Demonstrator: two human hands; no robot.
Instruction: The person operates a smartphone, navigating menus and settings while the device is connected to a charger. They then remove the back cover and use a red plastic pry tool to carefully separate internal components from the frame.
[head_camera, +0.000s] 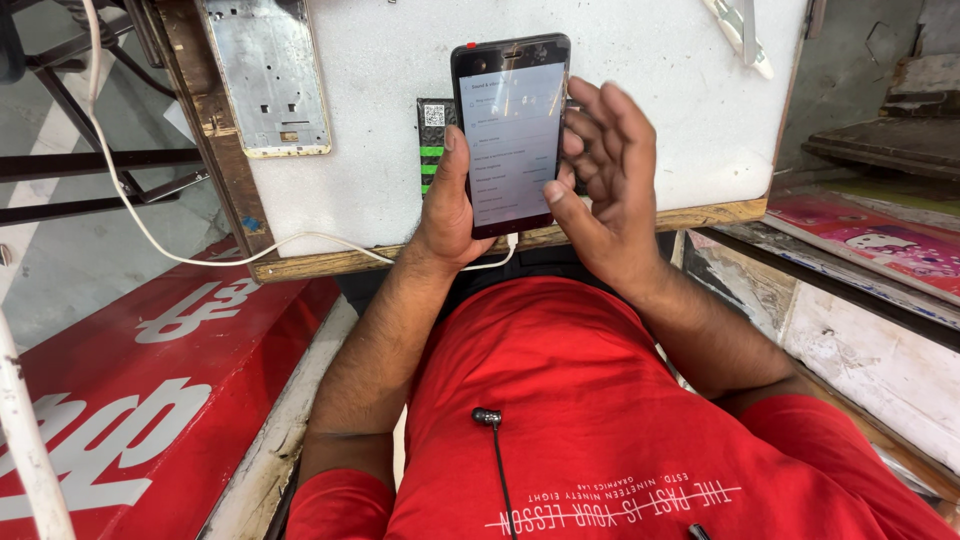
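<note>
A bare silver metal phone frame (268, 75) is laid on the white-topped table (660, 90); a white cable (180, 255) is draped over its wooden edge.

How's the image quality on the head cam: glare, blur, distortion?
Head view: soft, even daylight with faint shadows; the lit smartphone screen shows pale glare, its text too small to read; the right hand has slightly motion-blurred fingers, while the left hand gripping the phone is sharp; wide-angle bending shows along the white work board's edges; the metal phone frame reflects light dully.
</note>
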